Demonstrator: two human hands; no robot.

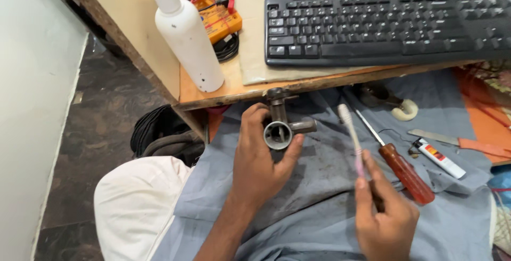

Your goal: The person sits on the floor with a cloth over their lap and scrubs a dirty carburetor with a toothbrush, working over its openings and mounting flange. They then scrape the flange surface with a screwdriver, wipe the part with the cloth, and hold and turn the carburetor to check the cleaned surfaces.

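Two hands are seen over a grey cloth (319,208) spread across the lap. A metal valve body (280,124) is gripped in the left hand (259,162), its round open bore turned toward the camera; the thumb is pressed on its right side and the fingers are wrapped round its left, with a threaded stem standing above the grip and a short side pipe pointing right. The left forearm comes up from the bottom edge, wrist straight. A toothbrush (352,138) is pinched by its handle in the closed right hand (384,216), bristle end raised and tilted left, near the valve body but apart from it. A screwdriver with a reddish-brown handle (405,172) lies on the cloth just right of the toothbrush. Above, a wooden counter (197,93) carries a white spray bottle (186,35) and a black keyboard (388,24).
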